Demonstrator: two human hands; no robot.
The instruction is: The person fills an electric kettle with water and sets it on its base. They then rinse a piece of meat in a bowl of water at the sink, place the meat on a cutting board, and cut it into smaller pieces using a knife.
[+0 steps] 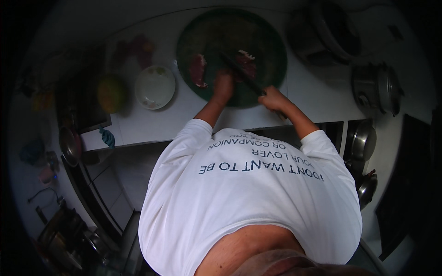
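A big round dark green board (210, 31) lies on the white counter before me. My right hand (274, 99) is closed around the handle of a large knife (243, 74), whose dark blade slants up and left across the board. Under and beside the blade lies a piece of red meat (247, 65) with a pale fatty edge. A second strip of meat (198, 70) rests on the board's left part. My left hand (223, 84) is low over the board between the two pieces, near the blade; its fingers are dark and blurred, so their hold is unclear.
Left of the board stand a white plate (154, 87) and a yellow-green round fruit (111, 93). A teal cloth or bag (107, 137) lies at the counter's edge. Large metal pots (319, 34) and a smaller lidded pot (376, 89) stand on the right.
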